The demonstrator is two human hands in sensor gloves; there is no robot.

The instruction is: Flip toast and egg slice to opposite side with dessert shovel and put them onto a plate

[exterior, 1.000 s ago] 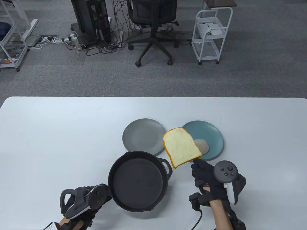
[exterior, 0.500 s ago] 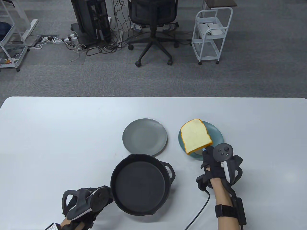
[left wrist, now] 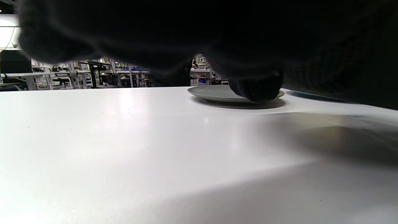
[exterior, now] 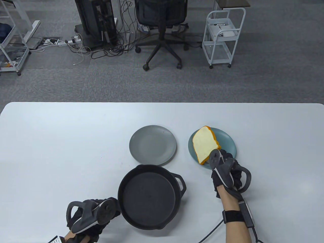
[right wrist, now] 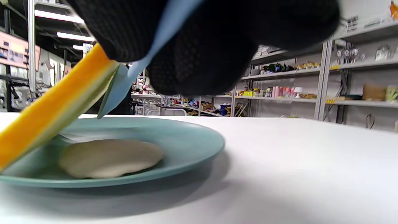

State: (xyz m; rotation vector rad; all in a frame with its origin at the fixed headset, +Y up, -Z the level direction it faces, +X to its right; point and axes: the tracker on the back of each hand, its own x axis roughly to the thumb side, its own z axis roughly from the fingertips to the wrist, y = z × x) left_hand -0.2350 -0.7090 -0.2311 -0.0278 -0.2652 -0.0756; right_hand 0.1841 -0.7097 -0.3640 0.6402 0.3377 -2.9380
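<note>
toast [exterior: 203,145]: tilted steeply over the teal plate [exterior: 226,141], left edge down near the plate, right edge up on the shovel blade. 1.0 s ago it rode flat, between the two plates; 0.5 s ago flat above the teal one. Now tipping.
shovel [right wrist: 124,82]: light blue blade under the raised edge of the toast, angled down toward the plate.
egg slice [right wrist: 108,158]: flat on the teal plate, under the leaning toast.
right hand [exterior: 225,169]: rolled over since the last frame, fingers gripping the shovel handle.
left hand [exterior: 88,219]: at the pan's near-left edge; fingers hidden, cannot tell their state.
pan [exterior: 149,197]: empty.
grey plate [exterior: 152,144]: empty.
meaning: toast is mid-flip; likely to land on the egg, last item to plate.
</note>
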